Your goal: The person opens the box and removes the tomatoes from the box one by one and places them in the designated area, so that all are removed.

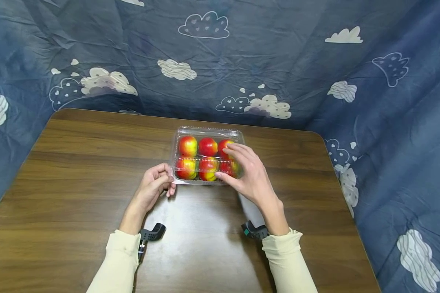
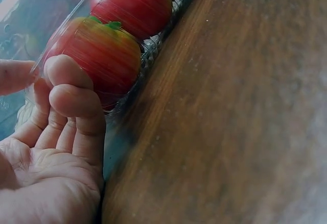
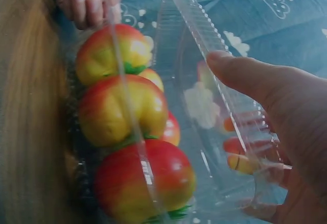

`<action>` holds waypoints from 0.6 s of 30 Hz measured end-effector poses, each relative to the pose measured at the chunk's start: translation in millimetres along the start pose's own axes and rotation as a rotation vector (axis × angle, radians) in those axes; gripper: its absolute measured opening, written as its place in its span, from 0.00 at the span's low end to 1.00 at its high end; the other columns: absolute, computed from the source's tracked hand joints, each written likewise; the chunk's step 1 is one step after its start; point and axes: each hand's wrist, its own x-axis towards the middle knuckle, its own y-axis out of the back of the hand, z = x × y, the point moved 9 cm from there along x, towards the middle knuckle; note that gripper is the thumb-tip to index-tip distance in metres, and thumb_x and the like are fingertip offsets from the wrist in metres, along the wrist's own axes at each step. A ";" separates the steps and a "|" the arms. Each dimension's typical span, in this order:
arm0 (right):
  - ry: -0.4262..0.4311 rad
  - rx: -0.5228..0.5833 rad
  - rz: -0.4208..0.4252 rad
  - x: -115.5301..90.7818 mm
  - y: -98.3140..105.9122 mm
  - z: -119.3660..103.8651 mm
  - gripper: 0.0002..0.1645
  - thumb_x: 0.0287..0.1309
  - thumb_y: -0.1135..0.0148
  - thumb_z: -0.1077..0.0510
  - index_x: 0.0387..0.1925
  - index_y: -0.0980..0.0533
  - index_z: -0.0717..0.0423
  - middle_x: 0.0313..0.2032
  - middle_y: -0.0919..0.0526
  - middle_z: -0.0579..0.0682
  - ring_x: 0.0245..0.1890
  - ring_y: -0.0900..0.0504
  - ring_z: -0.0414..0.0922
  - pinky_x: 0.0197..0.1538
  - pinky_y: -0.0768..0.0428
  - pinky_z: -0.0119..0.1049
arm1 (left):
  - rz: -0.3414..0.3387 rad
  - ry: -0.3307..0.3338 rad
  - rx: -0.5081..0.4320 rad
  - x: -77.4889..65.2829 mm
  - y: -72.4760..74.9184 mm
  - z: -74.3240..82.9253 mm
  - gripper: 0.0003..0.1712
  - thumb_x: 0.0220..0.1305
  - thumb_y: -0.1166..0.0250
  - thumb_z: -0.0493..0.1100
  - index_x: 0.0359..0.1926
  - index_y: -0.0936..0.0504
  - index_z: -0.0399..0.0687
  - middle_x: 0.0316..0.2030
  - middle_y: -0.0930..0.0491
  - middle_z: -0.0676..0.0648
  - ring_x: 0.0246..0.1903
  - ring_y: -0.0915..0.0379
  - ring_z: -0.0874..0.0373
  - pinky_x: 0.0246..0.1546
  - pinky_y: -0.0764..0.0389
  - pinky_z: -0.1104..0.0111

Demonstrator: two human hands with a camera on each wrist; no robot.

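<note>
A clear plastic clamshell box (image 1: 198,182) lies towards the far side of the table, holding several red-and-yellow peaches (image 1: 207,147) in two rows. Green leaf bits (image 3: 135,68) show on some of them. My left hand (image 1: 153,186) pinches the box's near left corner between thumb and fingers. At the right side, my right hand (image 1: 254,175) grips the clear lid (image 3: 196,25), thumb on its ridged edge and fingers seen through the plastic behind it. The lid stands tilted up from the front row of peaches.
The brown wooden table (image 1: 77,195) has rounded far corners. A blue curtain (image 1: 150,36) printed with clouds hangs behind it and along the right side. Each wrist wears a black camera mount, one on the left (image 1: 153,232) and one on the right (image 1: 254,230).
</note>
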 end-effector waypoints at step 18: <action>-0.054 0.200 0.226 30.4 36.6 24.7 0.33 0.58 0.21 0.51 0.64 0.19 0.50 0.64 0.17 0.47 0.67 0.21 0.45 0.73 0.25 0.46 | -0.009 -0.014 0.014 0.3 0.4 0.2 0.08 0.68 0.49 0.26 0.34 0.29 0.39 0.22 0.22 0.48 0.19 0.24 0.58 0.19 0.24 0.73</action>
